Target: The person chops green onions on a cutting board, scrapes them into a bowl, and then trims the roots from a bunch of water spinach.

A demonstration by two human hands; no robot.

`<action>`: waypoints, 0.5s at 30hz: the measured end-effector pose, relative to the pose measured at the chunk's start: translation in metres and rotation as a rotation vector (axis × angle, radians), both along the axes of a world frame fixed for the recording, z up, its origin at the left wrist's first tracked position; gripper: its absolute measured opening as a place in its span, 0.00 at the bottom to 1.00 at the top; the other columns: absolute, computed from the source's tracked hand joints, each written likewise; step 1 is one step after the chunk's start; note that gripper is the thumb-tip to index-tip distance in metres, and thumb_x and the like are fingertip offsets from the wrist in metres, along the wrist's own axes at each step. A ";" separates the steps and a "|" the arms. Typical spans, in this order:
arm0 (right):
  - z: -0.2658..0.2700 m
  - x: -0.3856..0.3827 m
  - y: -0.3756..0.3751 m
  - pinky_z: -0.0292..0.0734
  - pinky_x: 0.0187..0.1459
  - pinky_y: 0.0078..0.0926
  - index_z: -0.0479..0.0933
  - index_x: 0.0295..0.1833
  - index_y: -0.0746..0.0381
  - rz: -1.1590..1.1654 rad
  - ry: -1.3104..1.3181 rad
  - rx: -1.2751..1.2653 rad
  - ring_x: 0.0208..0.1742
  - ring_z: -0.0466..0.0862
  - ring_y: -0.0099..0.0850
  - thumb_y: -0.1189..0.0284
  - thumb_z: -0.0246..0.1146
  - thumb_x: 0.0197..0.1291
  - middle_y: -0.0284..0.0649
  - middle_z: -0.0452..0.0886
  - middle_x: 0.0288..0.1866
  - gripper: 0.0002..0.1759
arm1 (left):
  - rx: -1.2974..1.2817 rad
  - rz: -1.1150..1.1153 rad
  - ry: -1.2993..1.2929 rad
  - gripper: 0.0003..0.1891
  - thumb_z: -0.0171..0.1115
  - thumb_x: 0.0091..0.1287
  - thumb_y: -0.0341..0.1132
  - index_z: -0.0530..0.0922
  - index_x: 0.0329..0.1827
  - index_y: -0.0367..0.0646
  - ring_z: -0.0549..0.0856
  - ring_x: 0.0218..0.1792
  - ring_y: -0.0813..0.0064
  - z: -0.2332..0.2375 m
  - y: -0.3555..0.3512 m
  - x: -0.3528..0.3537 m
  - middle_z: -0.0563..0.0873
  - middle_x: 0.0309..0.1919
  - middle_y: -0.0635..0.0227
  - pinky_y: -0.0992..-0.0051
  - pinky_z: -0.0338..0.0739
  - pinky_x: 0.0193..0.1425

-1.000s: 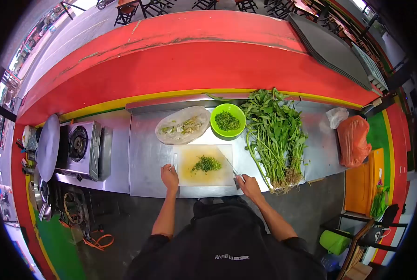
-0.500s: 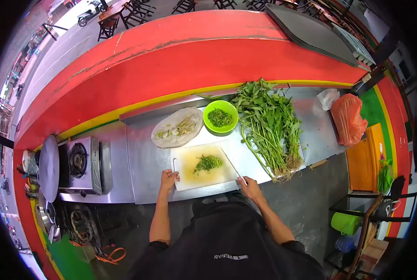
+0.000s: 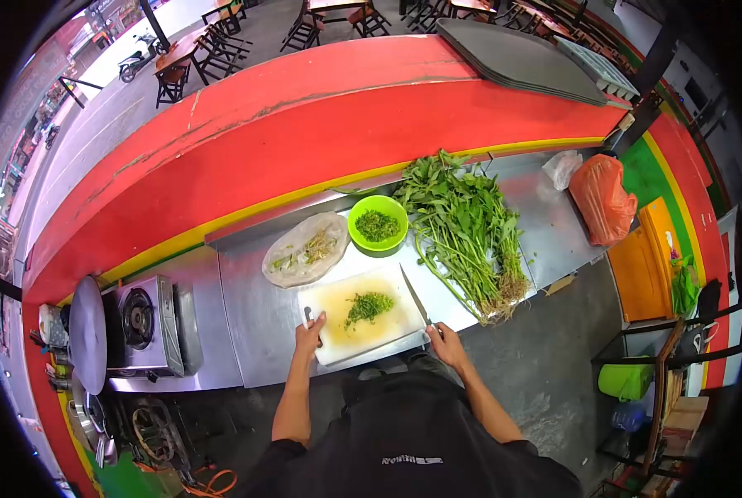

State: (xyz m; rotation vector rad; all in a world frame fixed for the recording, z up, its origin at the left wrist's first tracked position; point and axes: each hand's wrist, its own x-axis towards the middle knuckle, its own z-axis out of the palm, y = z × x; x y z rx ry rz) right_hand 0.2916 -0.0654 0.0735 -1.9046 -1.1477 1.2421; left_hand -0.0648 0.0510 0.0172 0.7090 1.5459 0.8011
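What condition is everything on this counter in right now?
Cutting board: flat, stained, left hand gripping its edge.
Chopped greens: small pile on the board.
Knife: held by right hand, blade over the board's right side.
Green bowl: upright, partly filled.
Leafy stalks: whole, uncut, roots on.
Gas stove: no pot, no visible flame.

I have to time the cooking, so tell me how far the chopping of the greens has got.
Done: the green bowl holds chopped greens, and a small chopped pile lies on the cutting board. In hand: the right hand grips the knife; the left hand rests at the board's edge. Left: the big bunch of whole leafy stalks beside the board, uncut.
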 end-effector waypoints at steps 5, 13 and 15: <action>-0.002 0.010 -0.002 0.70 0.30 0.25 0.65 0.58 0.63 0.008 0.195 0.007 0.28 0.76 0.22 0.60 0.60 0.74 0.35 0.79 0.28 0.21 | -0.011 -0.007 -0.092 0.17 0.74 0.65 0.48 0.80 0.28 0.46 0.69 0.13 0.86 0.034 -0.002 0.003 0.75 0.17 0.79 0.80 0.60 0.15; 0.054 0.030 0.028 0.79 0.41 0.29 0.70 0.55 0.65 0.069 0.110 0.150 0.39 0.84 0.26 0.66 0.64 0.72 0.41 0.85 0.40 0.17 | 0.044 0.051 -0.213 0.15 0.72 0.67 0.45 0.83 0.34 0.42 0.71 0.14 0.87 0.078 0.033 0.023 0.80 0.19 0.76 0.81 0.61 0.15; 0.059 0.033 0.037 0.74 0.32 0.23 0.71 0.54 0.64 0.099 0.123 0.195 0.35 0.81 0.21 0.66 0.64 0.71 0.36 0.83 0.38 0.16 | 0.053 0.067 -0.205 0.14 0.72 0.68 0.44 0.83 0.35 0.42 0.71 0.14 0.87 0.077 0.048 0.027 0.80 0.20 0.76 0.81 0.61 0.15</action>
